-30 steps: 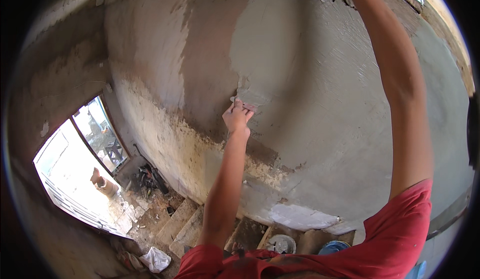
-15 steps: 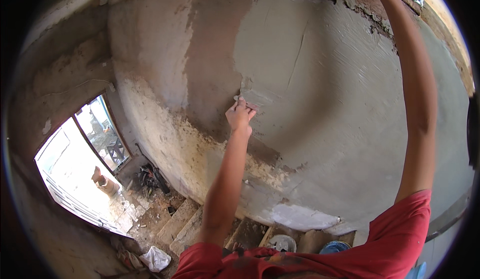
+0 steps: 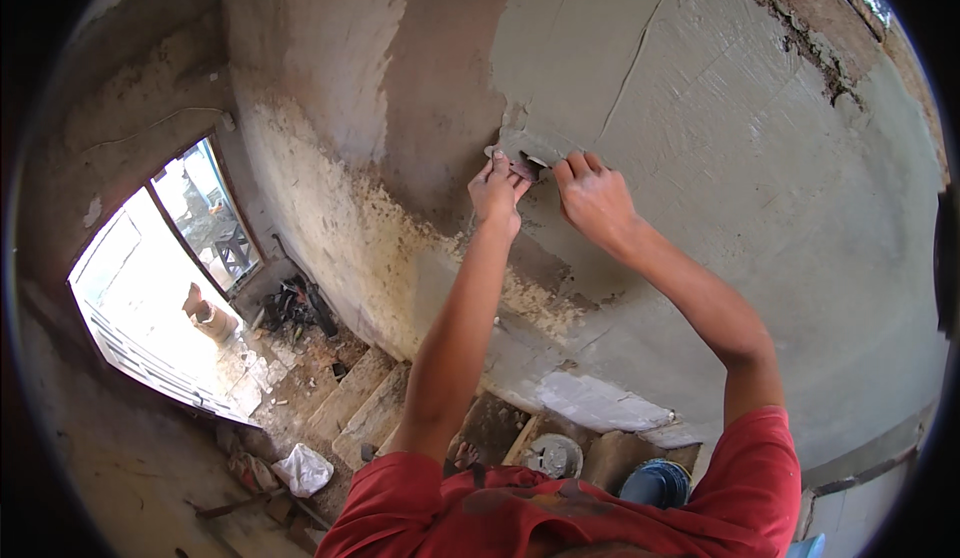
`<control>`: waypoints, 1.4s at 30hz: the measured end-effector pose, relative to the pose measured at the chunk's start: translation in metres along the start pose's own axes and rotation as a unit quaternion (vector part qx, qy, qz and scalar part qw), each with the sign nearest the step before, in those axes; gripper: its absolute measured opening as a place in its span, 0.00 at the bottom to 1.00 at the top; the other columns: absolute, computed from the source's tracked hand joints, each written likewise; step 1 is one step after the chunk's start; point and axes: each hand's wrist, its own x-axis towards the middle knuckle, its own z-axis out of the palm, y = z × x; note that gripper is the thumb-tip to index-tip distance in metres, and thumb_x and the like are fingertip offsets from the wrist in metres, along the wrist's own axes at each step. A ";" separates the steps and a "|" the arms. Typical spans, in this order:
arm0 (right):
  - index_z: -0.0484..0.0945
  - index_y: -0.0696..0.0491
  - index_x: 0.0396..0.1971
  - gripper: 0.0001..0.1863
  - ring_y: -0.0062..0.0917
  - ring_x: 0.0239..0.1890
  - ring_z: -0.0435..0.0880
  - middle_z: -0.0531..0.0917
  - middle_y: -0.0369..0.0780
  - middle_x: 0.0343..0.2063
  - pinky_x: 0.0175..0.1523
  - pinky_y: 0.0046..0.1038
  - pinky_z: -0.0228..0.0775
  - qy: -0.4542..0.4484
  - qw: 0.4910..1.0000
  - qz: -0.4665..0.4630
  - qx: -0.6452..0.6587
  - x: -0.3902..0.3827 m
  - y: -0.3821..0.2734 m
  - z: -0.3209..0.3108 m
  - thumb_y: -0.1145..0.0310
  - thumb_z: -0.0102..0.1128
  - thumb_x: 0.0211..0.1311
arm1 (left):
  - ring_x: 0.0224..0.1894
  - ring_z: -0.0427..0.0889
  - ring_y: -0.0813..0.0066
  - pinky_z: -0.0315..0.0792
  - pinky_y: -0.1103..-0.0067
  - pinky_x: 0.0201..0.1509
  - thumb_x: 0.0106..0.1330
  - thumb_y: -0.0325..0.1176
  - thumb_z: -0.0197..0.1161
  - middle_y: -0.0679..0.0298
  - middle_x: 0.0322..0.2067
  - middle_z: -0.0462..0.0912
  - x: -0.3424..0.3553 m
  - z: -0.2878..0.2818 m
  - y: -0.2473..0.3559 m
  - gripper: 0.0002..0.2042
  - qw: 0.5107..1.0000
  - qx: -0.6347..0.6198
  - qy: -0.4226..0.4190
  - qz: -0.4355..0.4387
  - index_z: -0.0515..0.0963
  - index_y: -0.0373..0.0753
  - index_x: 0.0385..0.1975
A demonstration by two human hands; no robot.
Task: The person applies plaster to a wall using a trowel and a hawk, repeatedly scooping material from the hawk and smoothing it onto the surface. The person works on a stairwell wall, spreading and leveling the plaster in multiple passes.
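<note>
Red sleeves (image 3: 750, 458) show nearest; our left hand (image 3: 495, 195) pinches a smeared plate (image 3: 522, 169), while our curled right hand (image 3: 597, 198) seems to grip a blade (image 3: 541, 164) just beside it. We do well to brace the plate and keep the blade shallow. Behind them spreads grey plaster (image 3: 730, 218); farther off, a doorway (image 3: 140, 298).
</note>
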 end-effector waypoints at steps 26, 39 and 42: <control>0.79 0.60 0.40 0.14 0.40 0.44 0.87 0.84 0.48 0.39 0.40 0.37 0.85 -0.055 0.996 -0.075 0.010 0.059 -0.037 0.028 0.68 0.62 0.57 | 0.48 0.84 0.62 0.82 0.64 0.55 0.81 0.41 0.55 0.53 0.49 0.81 0.017 -0.059 -0.008 0.20 0.999 0.006 0.044 -0.006 0.73 0.27 0.57; 0.82 0.60 0.43 0.14 0.42 0.47 0.88 0.86 0.51 0.42 0.47 0.40 0.85 -0.029 0.998 0.036 -0.043 0.144 0.033 0.072 0.70 0.56 0.62 | 0.47 0.85 0.60 0.83 0.66 0.53 0.81 0.37 0.55 0.54 0.45 0.82 0.011 -0.077 -0.002 0.18 0.996 0.014 0.083 0.014 0.72 0.25 0.56; 0.82 0.60 0.42 0.13 0.44 0.47 0.88 0.86 0.51 0.43 0.46 0.40 0.85 0.029 0.996 0.036 -0.079 0.175 0.065 0.033 0.70 0.56 0.62 | 0.47 0.85 0.57 0.83 0.65 0.54 0.80 0.37 0.55 0.52 0.46 0.80 0.008 -0.092 -0.003 0.20 0.996 0.034 0.086 0.006 0.71 0.23 0.58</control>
